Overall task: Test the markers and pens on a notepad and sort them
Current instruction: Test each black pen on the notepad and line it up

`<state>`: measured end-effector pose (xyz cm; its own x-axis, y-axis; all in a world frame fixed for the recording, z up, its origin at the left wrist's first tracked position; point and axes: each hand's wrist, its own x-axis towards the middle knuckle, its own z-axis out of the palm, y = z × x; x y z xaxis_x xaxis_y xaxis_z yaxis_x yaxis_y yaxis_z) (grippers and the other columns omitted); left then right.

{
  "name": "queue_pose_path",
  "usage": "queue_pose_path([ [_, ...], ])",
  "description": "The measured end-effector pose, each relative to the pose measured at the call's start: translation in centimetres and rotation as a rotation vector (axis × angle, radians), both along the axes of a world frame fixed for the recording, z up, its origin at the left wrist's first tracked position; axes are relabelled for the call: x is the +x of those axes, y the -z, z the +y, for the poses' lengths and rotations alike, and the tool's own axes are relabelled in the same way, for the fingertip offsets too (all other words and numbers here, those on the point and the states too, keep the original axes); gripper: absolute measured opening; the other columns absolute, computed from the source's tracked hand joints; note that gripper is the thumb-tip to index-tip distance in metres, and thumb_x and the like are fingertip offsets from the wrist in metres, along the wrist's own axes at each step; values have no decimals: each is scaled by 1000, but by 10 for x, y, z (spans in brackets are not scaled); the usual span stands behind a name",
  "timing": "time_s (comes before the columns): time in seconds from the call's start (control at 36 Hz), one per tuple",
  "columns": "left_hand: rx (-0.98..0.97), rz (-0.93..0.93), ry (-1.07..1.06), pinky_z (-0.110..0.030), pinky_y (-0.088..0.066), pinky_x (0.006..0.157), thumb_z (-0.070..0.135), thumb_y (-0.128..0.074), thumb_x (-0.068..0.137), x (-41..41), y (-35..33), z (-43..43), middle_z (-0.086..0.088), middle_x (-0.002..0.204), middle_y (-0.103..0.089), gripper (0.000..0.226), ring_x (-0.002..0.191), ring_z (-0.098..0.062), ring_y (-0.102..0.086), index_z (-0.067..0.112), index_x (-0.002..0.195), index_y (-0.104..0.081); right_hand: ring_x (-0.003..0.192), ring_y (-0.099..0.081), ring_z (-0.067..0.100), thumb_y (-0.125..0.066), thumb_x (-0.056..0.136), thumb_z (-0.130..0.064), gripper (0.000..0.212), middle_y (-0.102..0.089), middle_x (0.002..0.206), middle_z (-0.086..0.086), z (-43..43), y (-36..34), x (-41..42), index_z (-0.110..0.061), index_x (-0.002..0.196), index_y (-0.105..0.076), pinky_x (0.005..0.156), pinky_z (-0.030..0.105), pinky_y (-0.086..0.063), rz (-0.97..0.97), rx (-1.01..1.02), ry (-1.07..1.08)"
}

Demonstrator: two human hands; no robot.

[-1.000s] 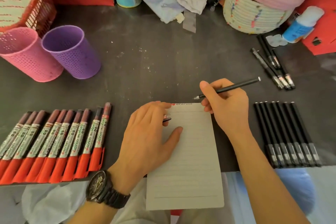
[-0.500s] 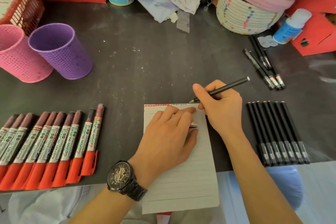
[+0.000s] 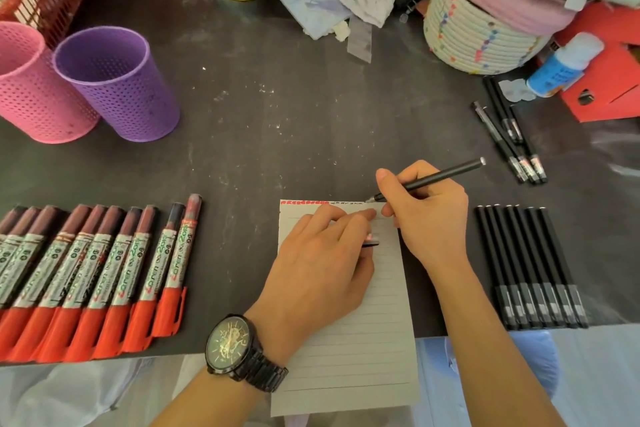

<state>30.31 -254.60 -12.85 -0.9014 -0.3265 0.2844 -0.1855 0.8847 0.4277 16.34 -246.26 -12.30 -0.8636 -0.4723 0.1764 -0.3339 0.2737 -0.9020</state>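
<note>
A lined notepad (image 3: 346, 357) lies at the table's near edge, with red and dark scribbles along its top line. My left hand (image 3: 322, 267) rests on the upper part of the page and holds a small black pen cap (image 3: 372, 243) under its thumb. My right hand (image 3: 429, 215) grips a black pen (image 3: 446, 174) whose tip sits at the pad's top right edge. A row of several red-capped markers (image 3: 86, 281) lies to the left. Several capped black pens (image 3: 530, 270) lie in a row to the right.
A pink cup (image 3: 31, 90) and a purple cup (image 3: 117, 87), both perforated, stand at the back left. Three more black pens (image 3: 509, 142) lie at the right, near a glue bottle (image 3: 561, 66) and a woven basket (image 3: 478, 42). Clutter lines the back edge.
My left hand slid from the pad's left edge onto its upper part, still holding the cap. The right hand brought the pen tip down to the pad's top edge.
</note>
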Motion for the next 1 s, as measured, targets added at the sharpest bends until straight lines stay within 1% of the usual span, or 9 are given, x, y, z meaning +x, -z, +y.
queue_pose_path([
  [0.08, 5, -2, 4, -29, -48, 69, 30, -47, 90, 0, 1, -1, 8, 98, -67, 30, 93, -12, -53, 16, 108, -66, 45, -59, 5, -73, 91, -25, 26, -66, 54, -8, -1, 0, 0, -24, 67, -62, 53, 10, -45, 12, 15, -5],
  [0.22, 32, -5, 0, -30, -48, 70, 29, -47, 91, -1, 0, -1, 7, 95, -66, 36, 93, -14, -55, 14, 118, -65, 46, -59, 6, -73, 91, -26, 28, -66, 54, -9, -1, 0, 0, -26, 65, -62, 53, 9, -44, 13, 13, 3],
  [0.33, 40, -18, -3, -30, -48, 70, 30, -49, 90, -1, -1, 0, 7, 94, -66, 36, 93, -13, -55, 15, 118, -65, 47, -61, 7, -72, 90, -29, 26, -67, 55, -9, -1, 2, 0, -26, 66, -62, 53, 11, -46, 14, 21, -5],
  [0.47, 54, -33, -5, -30, -48, 70, 31, -45, 91, -1, -3, 0, 7, 93, -66, 39, 94, -13, -55, 15, 120, -65, 49, -62, 6, -72, 91, -28, 26, -66, 54, -9, -1, 3, -1, -26, 66, -62, 54, 11, -45, 21, 27, -6],
  [0.56, 53, -34, -3, -32, -49, 71, 30, -47, 91, -1, -3, 0, 7, 94, -67, 36, 95, -13, -55, 15, 119, -65, 50, -62, 5, -72, 90, -28, 27, -66, 54, -9, -1, 4, -1, -24, 66, -62, 56, 9, -45, 32, 41, 1],
  [0.69, 43, -39, -12, -28, -46, 72, 30, -51, 91, -1, -1, 0, 9, 94, -66, 35, 96, -11, -52, 17, 121, -64, 51, -62, 5, -72, 91, -25, 26, -66, 54, -9, -1, 3, -1, -22, 67, -63, 57, 10, -45, 43, 33, -1],
  [0.83, 35, -35, -20, -28, -48, 71, 32, -53, 90, -1, 0, 0, 10, 94, -67, 34, 95, -10, -51, 19, 120, -64, 50, -62, 4, -71, 92, -25, 26, -65, 54, -10, -1, 3, -1, -20, 68, -63, 56, 10, -45, 47, 44, -3],
  [1.0, 47, -37, -16, -30, -50, 73, 29, -58, 90, -1, 0, -1, 10, 95, -67, 33, 97, -10, -52, 18, 120, -64, 50, -62, 4, -71, 93, -25, 27, -66, 54, -10, 0, 3, -1, -24, 67, -61, 56, 9, -45, 61, 44, -2],
])
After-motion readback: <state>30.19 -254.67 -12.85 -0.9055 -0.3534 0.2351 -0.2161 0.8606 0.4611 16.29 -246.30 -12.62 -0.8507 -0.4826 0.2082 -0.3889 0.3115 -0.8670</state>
